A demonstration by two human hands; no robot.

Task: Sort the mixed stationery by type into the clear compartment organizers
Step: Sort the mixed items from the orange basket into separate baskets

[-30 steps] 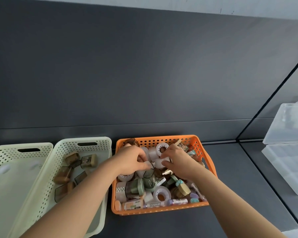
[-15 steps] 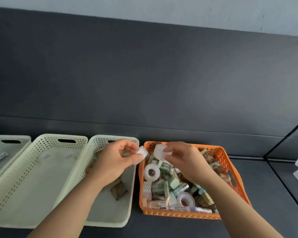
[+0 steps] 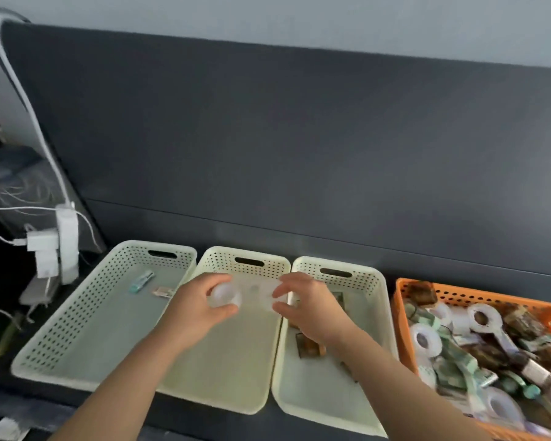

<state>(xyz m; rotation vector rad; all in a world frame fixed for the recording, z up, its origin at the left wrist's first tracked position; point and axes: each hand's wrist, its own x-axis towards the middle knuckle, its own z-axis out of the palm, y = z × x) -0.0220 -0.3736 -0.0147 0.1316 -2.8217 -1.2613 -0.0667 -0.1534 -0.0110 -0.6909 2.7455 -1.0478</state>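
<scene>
While the left hand (image 3: 201, 308) is gripping a round, milky-white tape roll (image 3: 225, 296) over the middle basket (image 3: 229, 370), the right hand (image 3: 312, 310) is hovering beside, its grip unclear.

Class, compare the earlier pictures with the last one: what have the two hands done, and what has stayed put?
Both hands left the orange basket and moved left, over the middle cream basket. The left hand took a white tape roll and grips it there; the right hand also lifted one, but blur hides whether it still holds it. The baskets and their other contents stayed put.
</scene>
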